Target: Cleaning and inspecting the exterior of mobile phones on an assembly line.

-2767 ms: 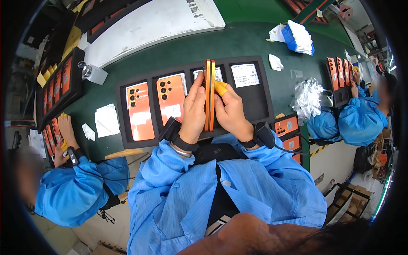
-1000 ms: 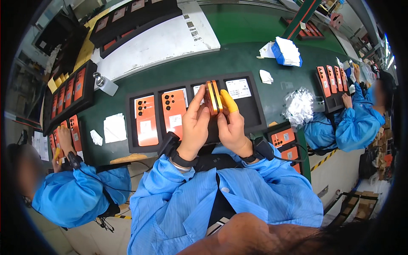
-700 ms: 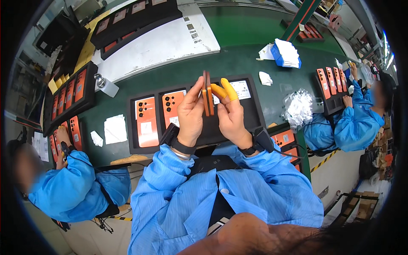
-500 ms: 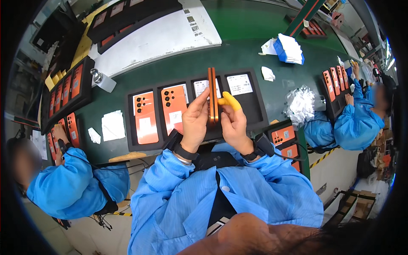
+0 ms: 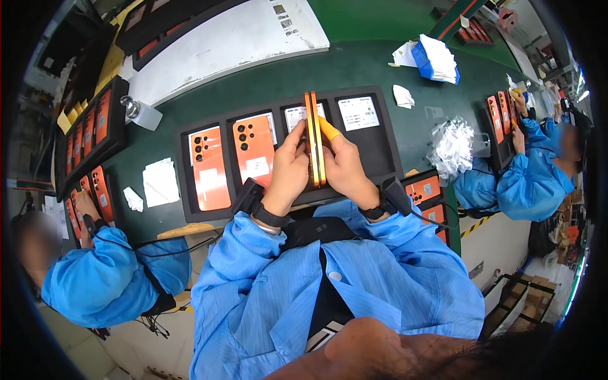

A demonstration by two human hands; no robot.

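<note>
A pair of slim, orange, rectangular phones (image 5: 318, 142) stands edge-on between the bare left hand (image 5: 288, 172) and the bare right hand (image 5: 348, 170). Neither hand is nearer: each is in contact, the left hand flattened along the left-facing side, the right hand along the opposite one, so the phones are gripped between the two. The long axis points away from the wrists, nearly straight ahead, the far end leaning slightly to the left and reaching beyond the fingertips. The broad faces turn toward the palms; a thin dark line separates the two bodies, and whether they touch each other cannot be told. A yellow rubbery finger cover (image 5: 329, 128) on the right hand rests against the right-hand phone.

Beneath both hands lies a black foam tray (image 5: 373, 152) with four long compartments, set on a dark green surface (image 5: 354, 63). The gripped phones appear to be above its third compartment. Just left of the left hand, an orange phone with a white sticker (image 5: 253, 149) lies back-up in the second compartment; farther left, a similar orange phone (image 5: 210, 171) lies in the first. Ahead of the right hand, a white printed paper label (image 5: 358, 113) lies in the fourth.
</note>
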